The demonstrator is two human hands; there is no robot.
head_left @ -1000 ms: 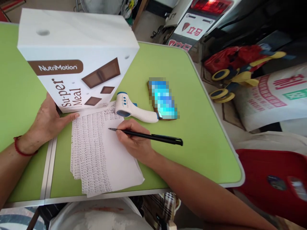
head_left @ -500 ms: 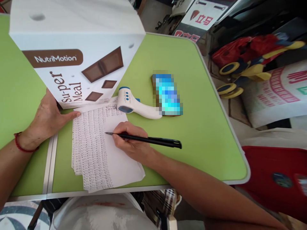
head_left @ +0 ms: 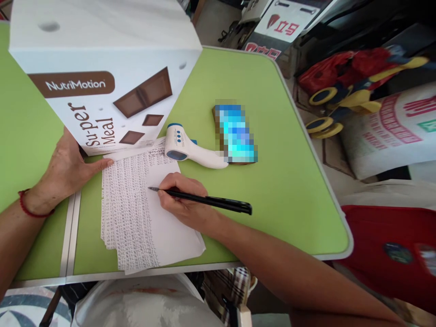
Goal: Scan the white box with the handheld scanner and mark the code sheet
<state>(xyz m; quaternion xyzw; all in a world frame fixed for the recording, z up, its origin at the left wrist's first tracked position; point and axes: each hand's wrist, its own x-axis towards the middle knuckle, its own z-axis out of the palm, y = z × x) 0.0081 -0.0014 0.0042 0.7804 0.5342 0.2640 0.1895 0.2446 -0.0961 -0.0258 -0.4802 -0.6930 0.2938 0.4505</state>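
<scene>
Fingers [head_left: 169, 180] of the right hand [head_left: 187, 200] close in a narrow pinch around a slim black pen with a pointed, pale tip [head_left: 218, 201]. Taking twelve o'clock as straight away from the person, I see its long axis run from the tip at nine o'clock, nudged toward ten, to the tail between three and four. The tip is just beside the fingertips, over a loose stack of thin white paper sheets [head_left: 175, 245] lying on the light-green table with a pale metal edge [head_left: 299, 204]. It sits right where packed columns of small dark handwriting [head_left: 132, 218] give way to bare white at three o'clock (whether it touches the paper, I can't tell). Those columns stretch roughly from twelve to six o'clock, so the pen lies nearly square across them.

Of the two hands, the right is clearly nearer that border. Out at ten o'clock from the tip, the left hand [head_left: 66, 170], a braided red cord bracelet [head_left: 29, 206] on its wrist, stretches its thumb wide to the sheets' far-left corner; its other fingers are largely hidden behind a big white cardboard box with a brown label [head_left: 139, 59], so what they grip is unclear. Toward one o'clock rests a white-and-blue gun-shaped thermometer [head_left: 200, 154], and near its handle, at two, a rectangular phone with a pixelated bright-blue screen [head_left: 236, 134].
</scene>
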